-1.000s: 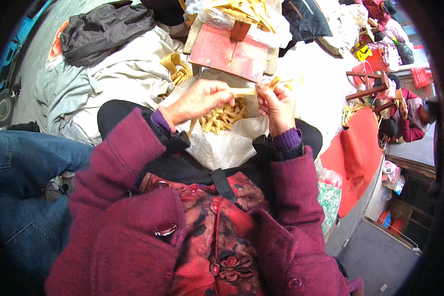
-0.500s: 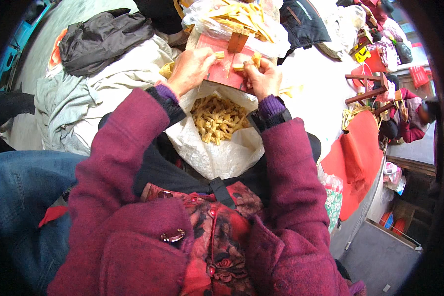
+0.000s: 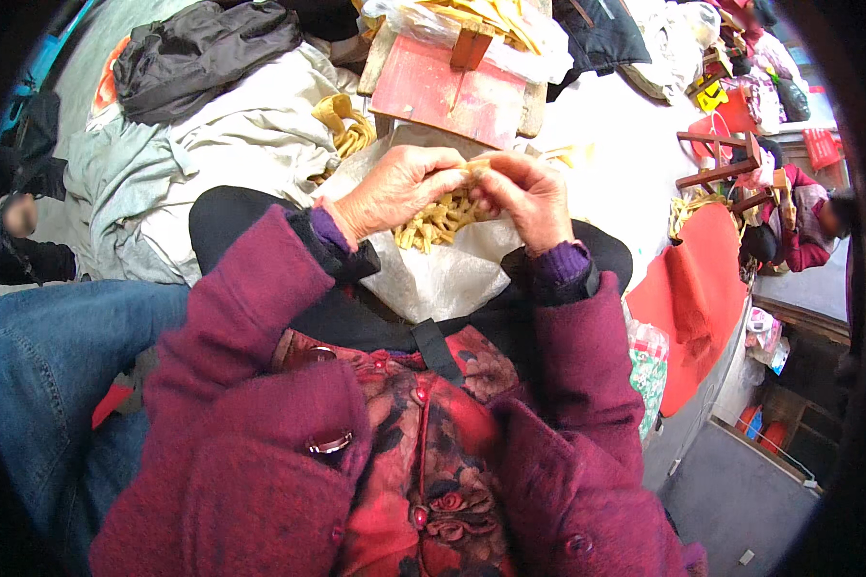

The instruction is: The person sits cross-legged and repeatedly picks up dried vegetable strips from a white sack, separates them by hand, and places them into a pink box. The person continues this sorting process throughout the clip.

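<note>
Over the white sack (image 3: pixel 431 290) my left hand (image 3: pixel 391 195) and my right hand (image 3: pixel 531 197) meet, fingertips pinched together. Between them shows a short bit of a pale yellow strip (image 3: pixel 474 167) that looks like tofu skin; the fingers hide most of it. Below, the sack holds many small yellow knotted pieces (image 3: pixel 431 227). Just beyond my hands lies a red board (image 3: pixel 428 94) with a slit and an upright wooden block (image 3: pixel 471 48). Left of the board is a looped bundle of yellow strips (image 3: pixel 344 125).
Clear plastic with more yellow strips (image 3: pixel 496 17) lies behind the block. Pale cloths (image 3: pixel 231 168) and a black garment (image 3: pixel 202 62) lie at left, near a denim-clad leg (image 3: pixel 58 385). At right are a red sheet (image 3: pixel 688 317), a wooden stool (image 3: pixel 722 163) and another person (image 3: pixel 803 221).
My hands have come back from the wooden block, where they were apart with yellow pieces, and now meet above the sack. The red board is uncovered.
</note>
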A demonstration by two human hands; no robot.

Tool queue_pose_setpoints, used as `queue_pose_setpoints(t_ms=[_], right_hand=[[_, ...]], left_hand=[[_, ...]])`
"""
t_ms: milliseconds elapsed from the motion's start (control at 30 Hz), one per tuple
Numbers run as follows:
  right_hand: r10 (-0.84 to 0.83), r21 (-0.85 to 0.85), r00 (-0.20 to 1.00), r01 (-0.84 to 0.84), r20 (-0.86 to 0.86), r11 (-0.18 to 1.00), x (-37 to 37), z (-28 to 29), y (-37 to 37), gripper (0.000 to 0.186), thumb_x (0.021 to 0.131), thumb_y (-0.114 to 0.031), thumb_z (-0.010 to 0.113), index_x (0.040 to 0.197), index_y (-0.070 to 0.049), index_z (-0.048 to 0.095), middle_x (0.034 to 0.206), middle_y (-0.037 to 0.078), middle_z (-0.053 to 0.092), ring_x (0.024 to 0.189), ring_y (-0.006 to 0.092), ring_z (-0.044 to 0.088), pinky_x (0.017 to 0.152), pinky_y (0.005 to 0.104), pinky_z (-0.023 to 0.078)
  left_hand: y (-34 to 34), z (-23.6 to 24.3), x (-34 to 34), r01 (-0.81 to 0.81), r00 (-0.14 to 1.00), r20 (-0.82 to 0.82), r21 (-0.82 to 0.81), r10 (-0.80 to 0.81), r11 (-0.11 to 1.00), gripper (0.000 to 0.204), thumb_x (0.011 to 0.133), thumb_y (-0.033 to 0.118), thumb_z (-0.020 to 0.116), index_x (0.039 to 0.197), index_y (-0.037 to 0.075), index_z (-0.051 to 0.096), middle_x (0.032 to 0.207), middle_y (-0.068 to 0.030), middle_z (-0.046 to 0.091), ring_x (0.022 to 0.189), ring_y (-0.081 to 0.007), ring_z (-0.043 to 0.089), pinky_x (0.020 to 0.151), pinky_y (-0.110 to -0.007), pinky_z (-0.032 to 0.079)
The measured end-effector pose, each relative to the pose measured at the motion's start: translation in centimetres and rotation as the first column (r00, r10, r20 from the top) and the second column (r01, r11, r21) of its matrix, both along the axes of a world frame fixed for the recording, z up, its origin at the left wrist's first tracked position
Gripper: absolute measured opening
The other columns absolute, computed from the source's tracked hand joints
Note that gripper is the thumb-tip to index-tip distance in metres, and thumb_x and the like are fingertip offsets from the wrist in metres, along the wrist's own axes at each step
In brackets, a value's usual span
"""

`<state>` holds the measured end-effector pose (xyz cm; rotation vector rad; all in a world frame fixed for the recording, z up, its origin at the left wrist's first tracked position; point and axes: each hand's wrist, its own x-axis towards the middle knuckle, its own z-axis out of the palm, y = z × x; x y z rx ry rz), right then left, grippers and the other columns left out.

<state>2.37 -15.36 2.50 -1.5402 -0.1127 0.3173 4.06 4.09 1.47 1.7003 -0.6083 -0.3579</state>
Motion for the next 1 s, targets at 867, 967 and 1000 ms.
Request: queue_pose_setpoints(t_ms=[867,967,1000], right_hand=[[0.306,0.442,0.885,-0.131,-0.351,0.887,-3.2,0.2,1.6,0.021,0.085,-0.023,0.06,0.079,-0.003,0.061,0.056,-0.002,0.049,0.041,0.003,0.036,0.041,0.0184,0.027],[0.187,0.169,0.952,-0.149,-0.243,0.974,-3.1,-0.8,1.9,0.021,0.084,-0.02,0.062,0.082,0.001,0.064,0.065,0.002,0.058,0.052,0.0059,0.049,0.049,0.0197,0.038],[0.16,0.135,0.969,-0.136,-0.187,0.981,-3.2,-1.1,2.0,0.022,0.083,-0.019,0.063,0.084,0.002,0.064,0.068,0.004,0.061,0.057,0.0069,0.052,0.053,0.0204,0.042]], left_hand=[[-0.6,-1.5,-3.4,-0.206,0.737,-0.676,-0.229,-0.003,0.951,0.023,0.089,0.031,0.054,0.081,0.009,0.058,0.059,0.0078,0.043,0.047,-0.0015,0.033,0.043,-0.019,0.025],[-0.7,-2.1,-3.9,-0.208,0.509,-0.838,-0.341,-0.197,0.917,0.027,0.093,0.028,0.043,0.078,0.009,0.053,0.055,0.0069,0.039,0.042,-0.0026,0.03,0.04,-0.019,0.023],[-0.7,-2.3,-4.0,-0.186,0.41,-0.882,-0.331,-0.233,0.925,0.025,0.095,0.026,0.04,0.08,0.01,0.052,0.055,0.0071,0.038,0.041,-0.0029,0.029,0.04,-0.019,0.023]])
